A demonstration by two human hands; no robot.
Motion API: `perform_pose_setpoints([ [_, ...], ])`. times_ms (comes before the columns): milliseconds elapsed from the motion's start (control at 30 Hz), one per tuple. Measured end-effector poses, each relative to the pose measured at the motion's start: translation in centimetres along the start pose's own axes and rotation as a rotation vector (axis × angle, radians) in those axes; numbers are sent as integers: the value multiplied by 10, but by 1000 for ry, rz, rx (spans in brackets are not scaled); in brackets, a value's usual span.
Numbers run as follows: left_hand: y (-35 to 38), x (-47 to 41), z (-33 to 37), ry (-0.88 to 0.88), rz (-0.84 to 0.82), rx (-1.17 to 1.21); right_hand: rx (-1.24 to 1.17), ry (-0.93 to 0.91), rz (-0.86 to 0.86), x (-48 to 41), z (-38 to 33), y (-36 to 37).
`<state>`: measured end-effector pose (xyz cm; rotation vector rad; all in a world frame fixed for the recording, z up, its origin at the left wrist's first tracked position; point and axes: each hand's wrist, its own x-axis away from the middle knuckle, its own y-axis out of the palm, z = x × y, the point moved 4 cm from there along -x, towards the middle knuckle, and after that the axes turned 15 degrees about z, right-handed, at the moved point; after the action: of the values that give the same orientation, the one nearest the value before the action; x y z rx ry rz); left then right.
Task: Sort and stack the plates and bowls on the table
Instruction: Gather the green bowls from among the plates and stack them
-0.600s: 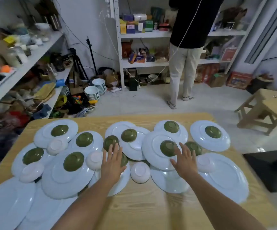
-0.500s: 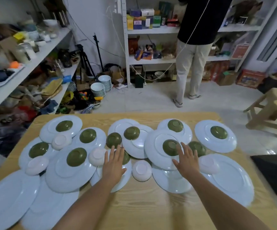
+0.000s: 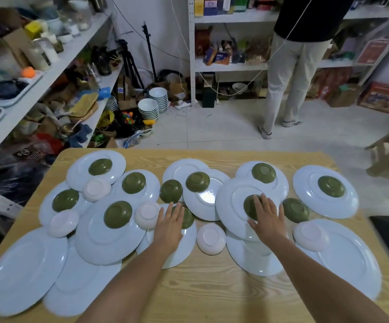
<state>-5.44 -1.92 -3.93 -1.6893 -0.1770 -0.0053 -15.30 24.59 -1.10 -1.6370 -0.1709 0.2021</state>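
Right now both of your hands lie flat, fingers spread, palms down over the crockery on the light wood-grain counter (image 3: 212, 294). Your left hand (image 3: 169, 226) rests on an upturned olive-green bowl (image 3: 187, 217) that sits on a pale blue-white round plate (image 3: 181, 250) near the counter's middle; most of that bowl is hidden under your fingers. Your right hand (image 3: 267, 221) covers another upturned olive-green bowl (image 3: 249, 206), which stands on a large pale plate (image 3: 232, 206) tilted over its neighbours. Neither hand pinches anything.

At 12 o'clock from your left hand, a third green bowl (image 3: 170, 191) lies upside down just beside a plate carrying a fourth green bowl (image 3: 197, 181). Between your hands, toward 6 o'clock, a small pinkish-white bowl (image 3: 211, 238) sits upturned on the counter. At 3 o'clock from your right hand, a green bowl (image 3: 296, 209) lies beside a pinkish-white bowl (image 3: 310, 235) resting on a big plate (image 3: 352, 259). At 9 o'clock from your left hand, a pinkish bowl (image 3: 146, 214) touches a plate topped by a green bowl (image 3: 118, 214). More overlapping plates, each bearing a green bowl, spread toward 10 and 2 o'clock, and two bare plates (image 3: 25, 271) overlap at 8 o'clock.

Beyond the counter, a person in beige trousers (image 3: 289, 75) stands at white metal shelves (image 3: 192, 50), and stacked white bowls (image 3: 152, 104) sit on the floor.
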Motion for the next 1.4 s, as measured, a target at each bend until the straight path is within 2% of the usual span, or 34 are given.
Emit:
perform_pose_setpoints([
  [367,-3,-7,7,3,151,70,15,26,76,0,-8,11],
  [567,0,-5,18,122,28,-84,-48,75,52,2,-12,7],
  [733,-27,4,20,208,239,-145,-97,92,54,4,-15,0],
  [867,-40,3,13,153,315,-140,-52,105,121,4,-16,-10],
  [1000,-51,2,-3,-40,254,-52,5,148,138,6,-14,-23],
  [1100,-39,9,-9,-221,160,71,153,169,73,6,-5,-27],
  [1200,-31,21,-12,-466,119,325,98,295,57,7,10,-27],
  [1300,-16,37,-5,-657,3,709,19,403,52,14,21,-23],
  [1400,-5,62,14,-716,-99,944,-125,444,73,27,24,-15],
])
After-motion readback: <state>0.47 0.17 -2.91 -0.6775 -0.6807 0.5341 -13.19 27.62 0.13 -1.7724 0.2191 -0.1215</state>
